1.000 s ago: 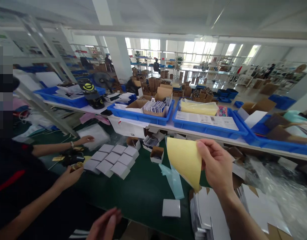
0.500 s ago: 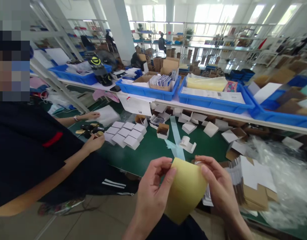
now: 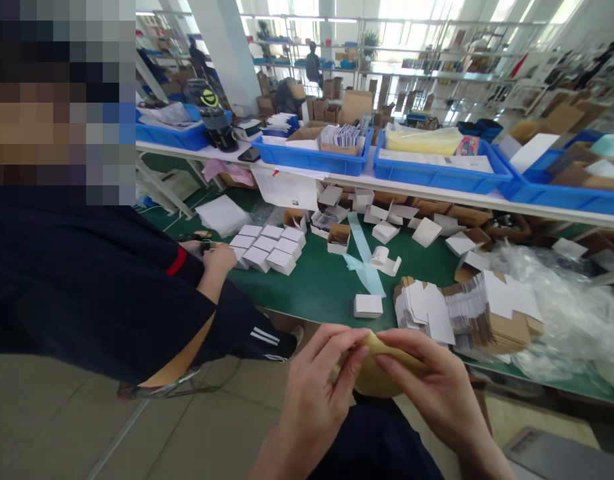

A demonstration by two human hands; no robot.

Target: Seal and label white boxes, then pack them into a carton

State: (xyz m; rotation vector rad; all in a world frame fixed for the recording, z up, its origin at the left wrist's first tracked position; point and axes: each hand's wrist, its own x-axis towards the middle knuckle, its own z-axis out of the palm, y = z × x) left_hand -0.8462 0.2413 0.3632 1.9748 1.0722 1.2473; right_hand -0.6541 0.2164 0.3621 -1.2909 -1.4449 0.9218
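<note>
Both my hands hold a yellow paper sheet [image 3: 379,380] in front of my lap, just off the table's near edge. My left hand [image 3: 319,380] is closed, thumb and fingers pinching the sheet's upper left corner. On the other side my right hand [image 3: 434,377] grips the upper edge, its thumb laid along the paper. The sheet is bent and tipped, so much of its face is hidden by my fingers. A single closed white box [image 3: 368,306] sits on the green table [image 3: 317,290] just beyond my hands. Flattened white cartons [image 3: 427,310] stand stacked to its right.
A co-worker's hand [image 3: 219,260] is beside grouped white boxes [image 3: 257,259] at left. A label roll [image 3: 379,256] and pale blue tape strips [image 3: 359,240] lie mid-table. Clear plastic wrap [image 3: 531,300] is heaped at right. Blue trays [image 3: 311,160] line the shelf above.
The yellow sheet has gone from face-on to bent and tipped, and my hands have come closer together. The closed white box now shows. The co-worker has leaned in, one hand leaving the white stack.
</note>
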